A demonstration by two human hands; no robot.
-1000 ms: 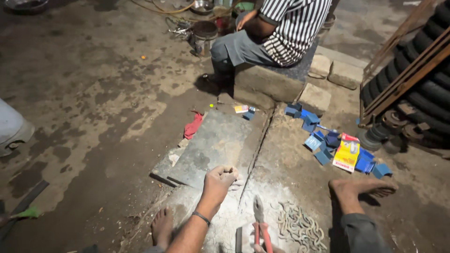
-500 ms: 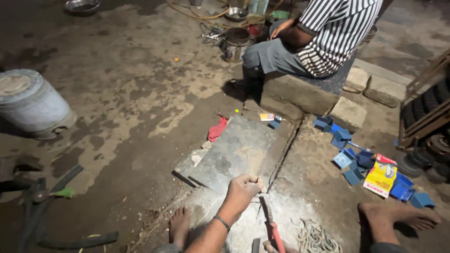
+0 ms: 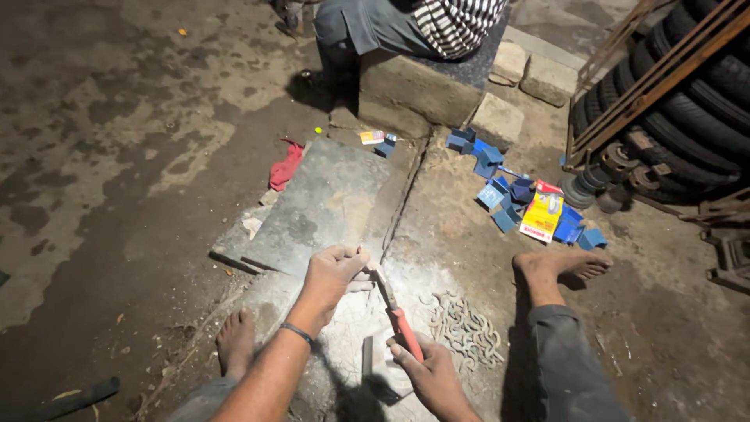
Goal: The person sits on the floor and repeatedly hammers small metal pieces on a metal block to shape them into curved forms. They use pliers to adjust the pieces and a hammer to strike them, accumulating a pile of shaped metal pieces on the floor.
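Note:
My left hand (image 3: 334, 272) is closed around a small metal piece held against the near edge of a flat grey stone slab (image 3: 324, 203). Red-handled pliers (image 3: 397, 316) are gripped by my right hand (image 3: 431, 377), and their jaws point up towards the piece at my left fingertips. A pile of metal chain links (image 3: 467, 332) lies on the ground just right of the pliers. Both my bare feet (image 3: 234, 340) (image 3: 561, 264) rest on the ground on either side.
A person in a striped shirt (image 3: 457, 23) sits on a stone block (image 3: 414, 86) ahead. Blue boxes and a yellow packet (image 3: 541, 216) are scattered to the right. Tyres on a rack (image 3: 680, 94) stand at far right. A red cloth (image 3: 285, 166) lies left of the slab.
The view has swung right and down. My right hand has come into view holding the pliers, with the jaws brought up to the piece in my left hand. The bucket at left is out of view.

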